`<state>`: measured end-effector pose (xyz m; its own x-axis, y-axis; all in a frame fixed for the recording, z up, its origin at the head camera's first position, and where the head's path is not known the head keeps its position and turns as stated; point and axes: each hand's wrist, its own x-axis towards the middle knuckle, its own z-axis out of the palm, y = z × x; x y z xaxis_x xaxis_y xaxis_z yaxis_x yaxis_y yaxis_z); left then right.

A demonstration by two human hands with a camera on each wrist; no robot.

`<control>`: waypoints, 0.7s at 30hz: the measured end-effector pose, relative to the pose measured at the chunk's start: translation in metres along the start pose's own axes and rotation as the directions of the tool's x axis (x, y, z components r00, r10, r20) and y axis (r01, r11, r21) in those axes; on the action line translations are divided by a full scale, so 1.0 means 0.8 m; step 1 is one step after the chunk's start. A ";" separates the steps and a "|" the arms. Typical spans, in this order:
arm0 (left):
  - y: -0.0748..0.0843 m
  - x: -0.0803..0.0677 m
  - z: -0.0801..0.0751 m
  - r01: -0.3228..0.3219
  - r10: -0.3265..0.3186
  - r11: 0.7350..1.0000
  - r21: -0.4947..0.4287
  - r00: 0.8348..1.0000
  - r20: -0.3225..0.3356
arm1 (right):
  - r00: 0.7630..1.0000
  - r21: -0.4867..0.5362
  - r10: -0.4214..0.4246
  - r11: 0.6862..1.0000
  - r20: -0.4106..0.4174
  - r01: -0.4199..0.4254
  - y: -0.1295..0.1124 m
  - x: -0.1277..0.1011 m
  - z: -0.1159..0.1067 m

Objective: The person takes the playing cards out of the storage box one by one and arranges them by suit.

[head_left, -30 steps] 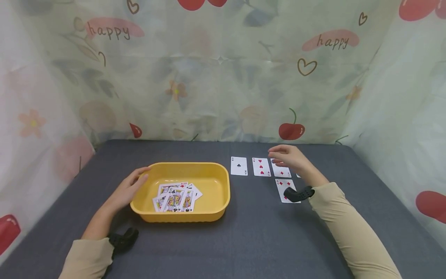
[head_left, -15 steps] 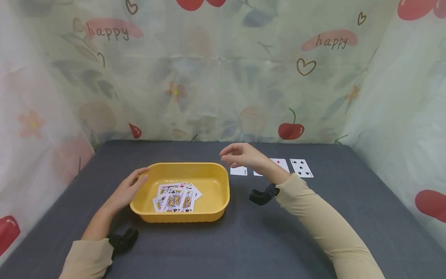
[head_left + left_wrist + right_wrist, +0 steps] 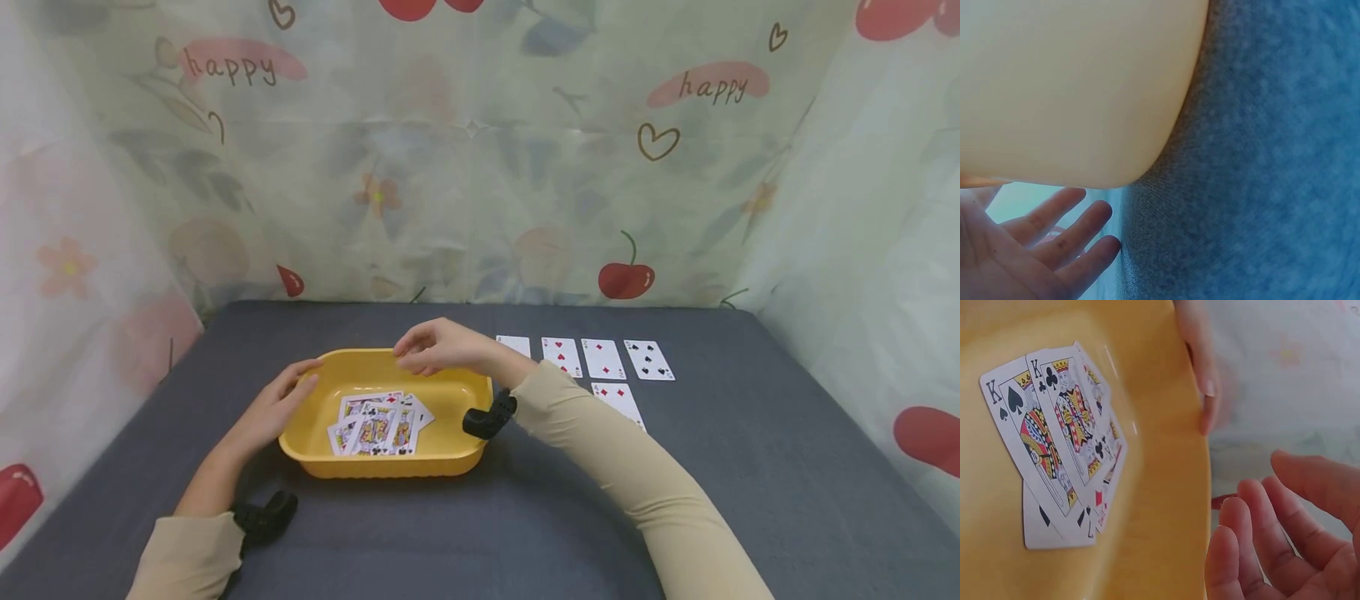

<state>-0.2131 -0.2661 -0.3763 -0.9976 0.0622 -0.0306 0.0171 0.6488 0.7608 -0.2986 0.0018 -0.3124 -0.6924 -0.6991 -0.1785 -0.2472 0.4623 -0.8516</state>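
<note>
My left hand (image 3: 274, 408) rests against the left rim of a yellow plastic tray (image 3: 450, 400). In the left wrist view, several fingers (image 3: 1079, 231) are extended and spread beside the tray's outer wall. My right hand (image 3: 442, 346) hovers over the back rim of the tray with loosely bent fingers and nothing between them. Inside the tray, face-up playing cards (image 3: 375, 427) lie in an overlapping heap. The king of spades (image 3: 1025, 425) and king of clubs (image 3: 1066, 419) show on top in the right wrist view; cards beneath are partly hidden.
Right of the tray, a row of face-up cards includes a three of hearts (image 3: 561, 357), a two of diamonds (image 3: 603, 360) and a spade card (image 3: 649, 361). A diamond card (image 3: 617, 402) lies below, partly behind my right sleeve. A printed curtain (image 3: 472, 183) closes the back.
My right hand has moved left, from above the row of cards to above the tray's back rim. My left hand and the cards have stayed in place.
</note>
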 end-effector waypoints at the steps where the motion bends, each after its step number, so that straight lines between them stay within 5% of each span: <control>1: 0.000 0.000 0.000 -0.004 0.004 1.000 0.001 1.000 -0.002 | 1.000 -0.008 0.002 1.000 0.015 -0.002 -0.001 0.004 0.004; 9: -0.001 0.001 0.000 -0.007 0.007 1.000 0.005 1.000 -0.002 | 0.988 -0.079 0.072 0.995 0.139 -0.061 -0.001 0.035 0.030; 21: 0.000 0.001 -0.001 0.000 0.000 1.000 0.003 1.000 -0.003 | 0.977 -0.143 0.170 0.978 0.129 -0.151 0.010 0.059 0.049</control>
<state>-0.2142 -0.2666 -0.3762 -0.9978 0.0599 -0.0284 0.0175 0.6512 0.7587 -0.3067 -0.0489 -0.3473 -0.6307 -0.6749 -0.3830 -0.2337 0.6359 -0.7355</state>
